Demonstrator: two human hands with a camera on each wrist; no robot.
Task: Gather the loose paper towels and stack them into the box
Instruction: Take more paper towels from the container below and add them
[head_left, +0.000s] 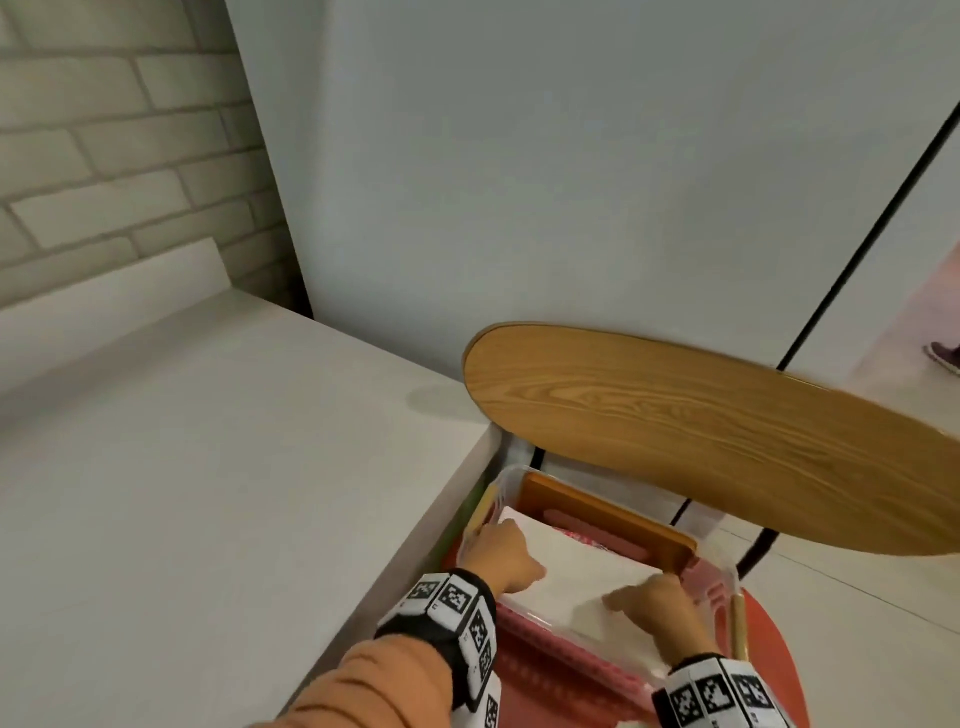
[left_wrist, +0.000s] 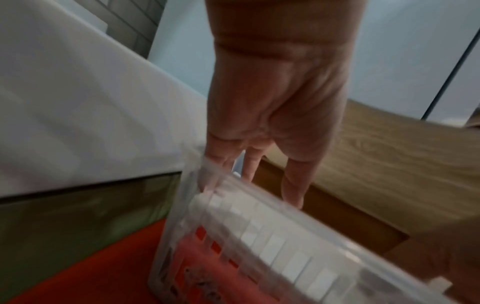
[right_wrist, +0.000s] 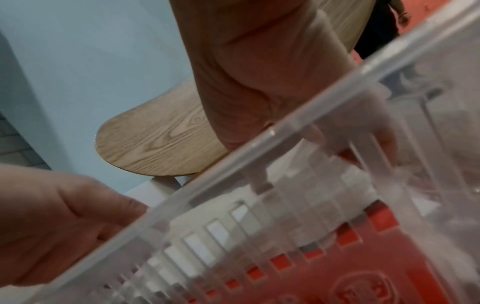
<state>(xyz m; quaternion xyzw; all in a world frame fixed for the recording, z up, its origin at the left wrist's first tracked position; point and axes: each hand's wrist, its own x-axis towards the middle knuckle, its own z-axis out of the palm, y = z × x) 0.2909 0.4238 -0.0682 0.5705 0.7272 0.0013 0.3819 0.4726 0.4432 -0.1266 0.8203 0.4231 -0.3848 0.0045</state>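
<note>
A clear slotted plastic box (head_left: 723, 582) stands on a red seat, and a stack of white paper towels (head_left: 582, 571) lies inside it. My left hand (head_left: 498, 556) is at the stack's left end, thumb on top. Its fingers (left_wrist: 293, 185) reach straight down inside the box (left_wrist: 259, 236). My right hand (head_left: 654, 603) rests on the stack's right end with the thumb spread over the towels. In the right wrist view its fingers (right_wrist: 369, 131) show blurred through the box wall (right_wrist: 259, 144). White towels (right_wrist: 200, 246) show through the slots.
A white counter (head_left: 208, 467) runs along the left, close against the box. An oval wooden tabletop (head_left: 701, 431) overhangs the box's far end. An orange-brown wooden piece (head_left: 608, 519) stands at the far side of the box. The red seat (left_wrist: 91, 277) lies beneath.
</note>
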